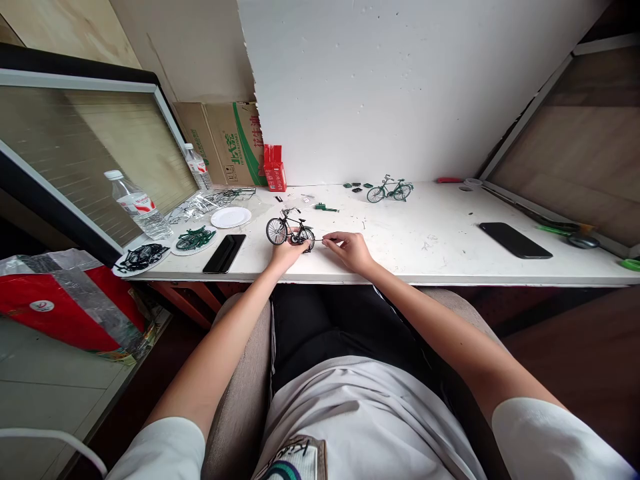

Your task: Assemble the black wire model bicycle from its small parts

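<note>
A small black model bicycle (290, 230) stands upright on the white desk (425, 247), near its front edge. My left hand (287, 253) is closed round the bicycle's rear wheel and frame from below. My right hand (350, 248) lies just to the right, fingers pinched on a thin dark tool (325, 239) whose tip points at the rear wheel. A green model bicycle (390, 190) stands farther back by the wall.
Left of the bicycle lie a black phone (225, 253), a white plate (231, 217) and plates of green parts (195, 239) and black parts (141, 257). Two water bottles (140, 207), a red carton (274, 168), another phone (515, 240) at right.
</note>
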Demonstrator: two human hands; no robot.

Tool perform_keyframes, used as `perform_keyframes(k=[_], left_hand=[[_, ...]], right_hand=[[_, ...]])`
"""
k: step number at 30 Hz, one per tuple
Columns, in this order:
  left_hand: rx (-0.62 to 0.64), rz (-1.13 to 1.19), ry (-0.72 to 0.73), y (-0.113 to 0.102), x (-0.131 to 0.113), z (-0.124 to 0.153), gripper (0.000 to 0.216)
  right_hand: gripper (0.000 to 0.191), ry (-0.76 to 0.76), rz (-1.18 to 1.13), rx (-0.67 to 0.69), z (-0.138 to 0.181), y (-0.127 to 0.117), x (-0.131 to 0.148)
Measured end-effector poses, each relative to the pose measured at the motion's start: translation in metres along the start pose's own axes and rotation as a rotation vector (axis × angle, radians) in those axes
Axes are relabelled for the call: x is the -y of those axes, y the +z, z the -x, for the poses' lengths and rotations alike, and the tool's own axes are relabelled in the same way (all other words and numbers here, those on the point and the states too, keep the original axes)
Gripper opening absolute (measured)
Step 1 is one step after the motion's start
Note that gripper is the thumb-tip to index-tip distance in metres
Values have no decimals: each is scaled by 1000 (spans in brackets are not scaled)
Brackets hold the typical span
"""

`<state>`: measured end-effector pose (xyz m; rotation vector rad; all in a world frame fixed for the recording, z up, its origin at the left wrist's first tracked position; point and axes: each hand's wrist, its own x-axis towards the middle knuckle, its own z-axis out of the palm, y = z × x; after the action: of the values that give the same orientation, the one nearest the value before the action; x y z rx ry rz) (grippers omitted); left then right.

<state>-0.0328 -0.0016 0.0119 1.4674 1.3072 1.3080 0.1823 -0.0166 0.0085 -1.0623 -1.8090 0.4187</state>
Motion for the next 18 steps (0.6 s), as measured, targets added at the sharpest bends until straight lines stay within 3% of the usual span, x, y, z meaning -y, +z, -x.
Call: perform_keyframes(k=[6,18], left_hand=[[10,-11,38,1,9,-6,46],[91,25,97,1,13,-6,47]], right_hand=[[32,0,53,33,2,0,3],[43,-17,332,-31,3,2,-3]])
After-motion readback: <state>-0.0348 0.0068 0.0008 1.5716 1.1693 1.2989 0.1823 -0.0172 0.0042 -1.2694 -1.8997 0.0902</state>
